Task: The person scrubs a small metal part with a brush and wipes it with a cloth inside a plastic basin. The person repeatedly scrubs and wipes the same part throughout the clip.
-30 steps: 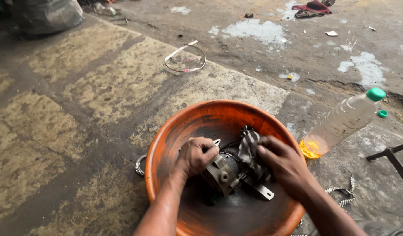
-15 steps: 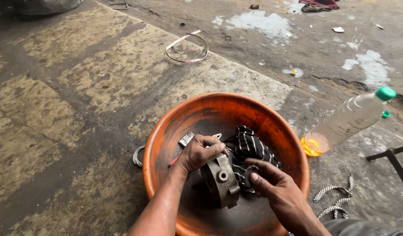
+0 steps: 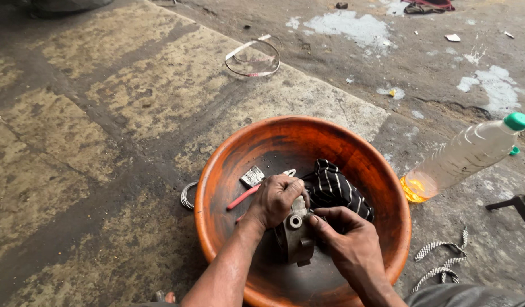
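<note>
Now both hands in orange bowl. Left hand wraps metal part tight, keeps it steady. Right hand pinches its side, fingers closed.

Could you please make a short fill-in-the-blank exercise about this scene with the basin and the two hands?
1. Both hands hold a grey metal part inside a round ____ basin.
2. The plastic bottle lying beside the basin has a ____ cap.
3. The dark cloth in the basin has white ____.

Missing words: orange; green; stripes
</note>
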